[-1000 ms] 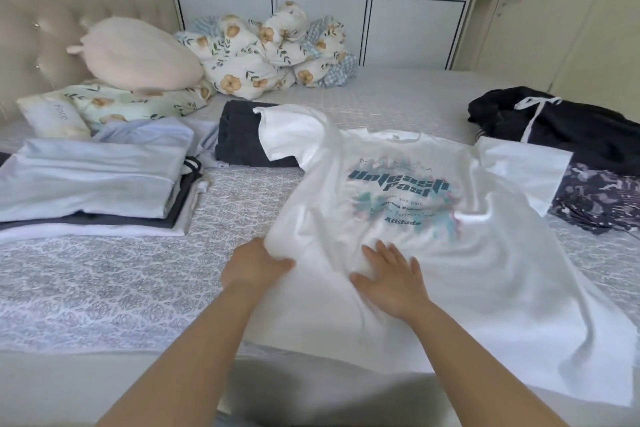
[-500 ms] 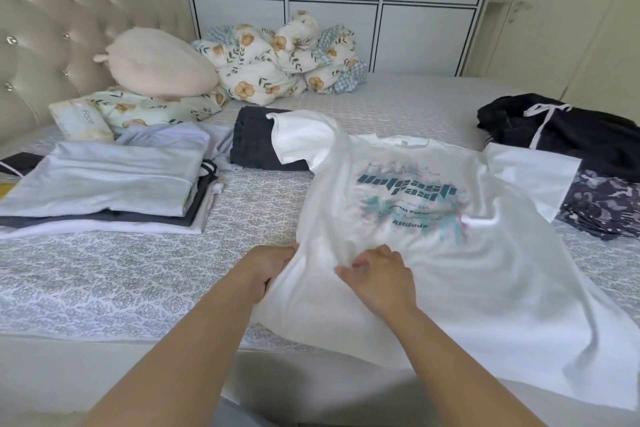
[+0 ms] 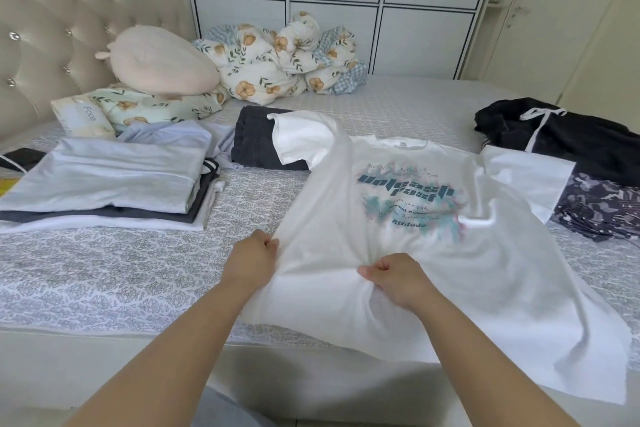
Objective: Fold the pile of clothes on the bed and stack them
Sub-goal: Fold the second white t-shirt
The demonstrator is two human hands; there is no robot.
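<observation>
Two hands grip a white printed T-shirt (image 3: 433,253) spread across a patterned bed (image 3: 104,270).
The left hand (image 3: 251,262) clutches the shirt's side edge; the right hand (image 3: 394,279), just beside it, bunches fabric below the teal print. A folded stack (image 3: 104,180) lies well left of the hands, dark unfolded clothes (image 3: 571,146) far to their right.

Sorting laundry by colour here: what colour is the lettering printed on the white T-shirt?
Teal lettering on the white T-shirt, clearest in the head view.
</observation>
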